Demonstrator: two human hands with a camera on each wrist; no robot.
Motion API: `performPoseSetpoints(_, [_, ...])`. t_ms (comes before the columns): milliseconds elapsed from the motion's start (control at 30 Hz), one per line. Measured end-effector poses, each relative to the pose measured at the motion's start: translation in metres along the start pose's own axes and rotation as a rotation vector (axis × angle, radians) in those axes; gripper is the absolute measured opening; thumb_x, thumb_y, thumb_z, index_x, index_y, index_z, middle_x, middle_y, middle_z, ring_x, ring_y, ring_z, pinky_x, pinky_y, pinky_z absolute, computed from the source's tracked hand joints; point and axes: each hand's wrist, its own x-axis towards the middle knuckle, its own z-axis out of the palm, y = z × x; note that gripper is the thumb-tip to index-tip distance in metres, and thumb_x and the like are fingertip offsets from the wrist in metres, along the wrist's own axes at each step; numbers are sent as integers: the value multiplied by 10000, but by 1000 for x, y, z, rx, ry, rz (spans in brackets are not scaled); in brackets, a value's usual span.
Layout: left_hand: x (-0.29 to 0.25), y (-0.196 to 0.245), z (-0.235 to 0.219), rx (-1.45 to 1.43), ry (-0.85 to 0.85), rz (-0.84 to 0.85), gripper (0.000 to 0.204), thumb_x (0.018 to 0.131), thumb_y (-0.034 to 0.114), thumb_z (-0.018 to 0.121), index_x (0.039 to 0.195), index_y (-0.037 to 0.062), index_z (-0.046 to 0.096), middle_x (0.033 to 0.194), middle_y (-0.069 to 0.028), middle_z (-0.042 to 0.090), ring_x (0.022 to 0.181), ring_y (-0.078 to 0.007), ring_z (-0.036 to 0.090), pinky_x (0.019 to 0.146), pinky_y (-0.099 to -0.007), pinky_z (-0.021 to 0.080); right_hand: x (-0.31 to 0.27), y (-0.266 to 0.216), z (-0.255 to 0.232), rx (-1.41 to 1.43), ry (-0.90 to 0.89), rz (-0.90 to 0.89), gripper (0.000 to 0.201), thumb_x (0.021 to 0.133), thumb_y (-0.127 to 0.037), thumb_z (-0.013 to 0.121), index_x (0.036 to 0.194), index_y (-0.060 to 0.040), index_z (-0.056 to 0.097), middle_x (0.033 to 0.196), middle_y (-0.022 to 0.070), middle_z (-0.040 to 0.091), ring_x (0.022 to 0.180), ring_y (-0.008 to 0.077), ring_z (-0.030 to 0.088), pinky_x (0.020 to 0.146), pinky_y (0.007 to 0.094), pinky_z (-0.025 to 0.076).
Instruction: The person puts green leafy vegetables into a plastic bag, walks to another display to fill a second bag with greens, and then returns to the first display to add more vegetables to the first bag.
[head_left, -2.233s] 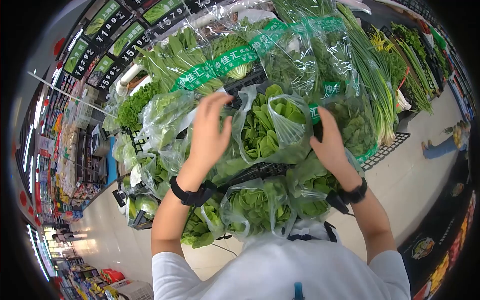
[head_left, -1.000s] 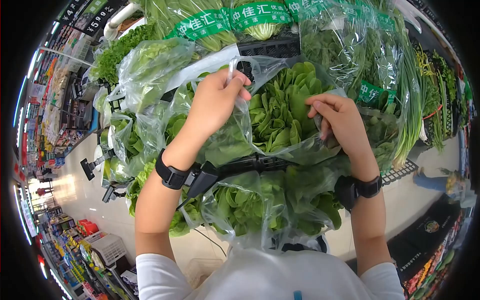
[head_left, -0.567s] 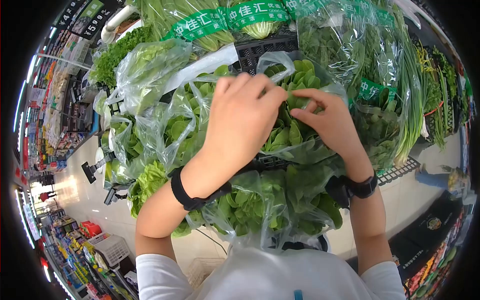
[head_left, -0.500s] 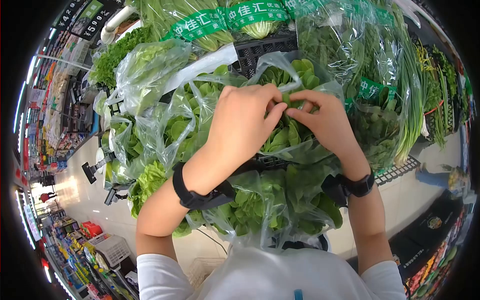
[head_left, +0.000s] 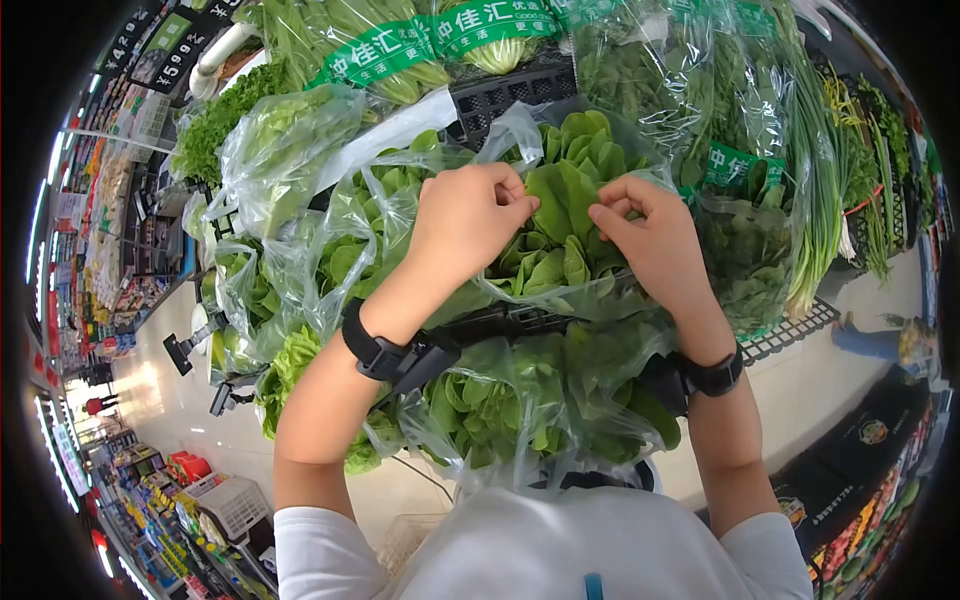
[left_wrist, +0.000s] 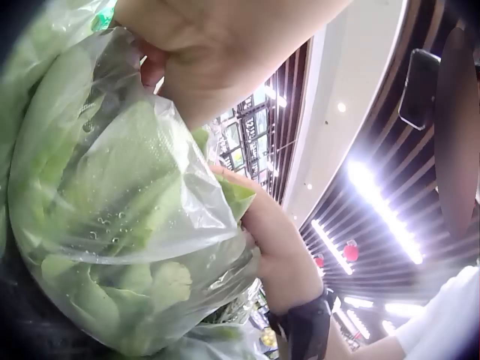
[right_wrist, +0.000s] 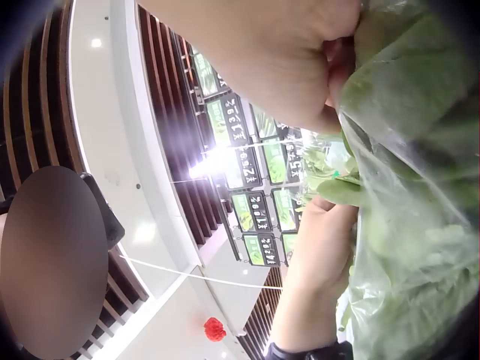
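A head of leafy greens with broad, rounded leaves (head_left: 577,262) sits in a clear plastic bag (head_left: 520,134) whose mouth is open at the top. One large leaf (head_left: 563,196) stands up between the two hands. My left hand (head_left: 462,222) pinches its left edge between thumb and fingers. At its right edge, the thumb and curled fingers of my right hand (head_left: 655,235) hold the leaf. Both wrist views show the bag's clear side (left_wrist: 135,180) close below the hands, greens pressing against it. The fingertips are largely hidden in the wrist views.
More bagged greens (head_left: 490,405) lie in front, near the white shirt. Another bag (head_left: 285,160) is at the left, beside curly greens (head_left: 215,130). Behind are green-banded packs (head_left: 490,25) and a black crate (head_left: 515,98); long scallions (head_left: 815,200) hang at the right.
My left hand has let go of the bag's rim and moved right to the leaf. The hands came together over the greens, then drew slightly apart with the leaf between them.
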Motion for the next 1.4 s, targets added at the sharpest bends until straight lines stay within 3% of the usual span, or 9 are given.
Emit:
performPoseSetpoints(300, [4,3,-2,-289,-97,-107,178,853,164,671,835,-13,666,686,-6,613,638,-72,514,585,-256,418,-9,-8,3,30,-22,-19,147,832,-87,696,950,-9,657,707,15,617,514,39,428,497,244,372])
performPoseSetpoints(400, [4,5,-3,-291,-131,-101,174,862,154,651,859,-19,662,711,-21,619,657,-74,519,605,-254,420,-10,-15,3,-39,-96,-38,155,815,-89,709,951,-24,676,717,24,612,540,71,463,511,254,384])
performPoseSetpoints(567, [3,-3,-6,-429,-106,-171,209,871,160,639,979,-18,645,730,-36,607,684,-112,541,637,-274,439,-7,-21,16,-255,-214,-354,144,846,-77,635,974,-57,697,822,97,616,736,276,602,646,369,473])
performPoseSetpoints(700, [-1,6,-19,-495,-96,-221,230,860,167,665,1007,-7,645,729,-42,615,684,-126,560,640,-285,452,-8,-15,24,-318,-212,-413,185,874,-64,580,1023,-64,689,849,110,621,786,311,606,686,406,480])
performPoseSetpoints(800, [-4,5,-19,-200,-102,-121,237,850,153,686,1016,-10,642,739,-45,630,684,-123,572,638,-280,458,-6,-12,16,-259,-212,-462,229,884,-32,540,1071,-56,671,883,114,636,776,289,616,686,392,484])
performPoseSetpoints(867, [-4,2,-19,-183,-122,-137,236,842,123,692,1027,-11,634,746,-49,645,676,-121,586,632,-278,462,-11,-22,3,-84,-254,-160,244,878,5,529,1075,-43,664,934,113,651,776,264,624,693,370,489])
performPoseSetpoints(967, [-2,-3,-15,-348,-7,-141,206,839,101,685,1012,2,635,753,-61,658,687,-121,606,634,-278,470,-21,-31,-11,-49,-228,-62,244,867,42,524,1062,-19,656,983,113,660,790,241,633,705,343,494])
performPoseSetpoints(1167, [-2,10,-20,-30,2,-74,120,847,116,661,907,14,645,764,-102,669,676,-174,628,651,-301,482,-60,-35,-27,-115,72,-398,225,845,78,552,1007,-26,668,1002,94,659,938,212,627,802,306,482])
performPoseSetpoints(1400, [-18,7,-40,23,178,8,229,885,222,625,960,6,629,848,-131,662,739,-237,628,710,-359,491,-90,6,-39,174,292,-23,402,860,31,588,1250,-57,550,1313,132,504,1245,240,473,1003,338,389])
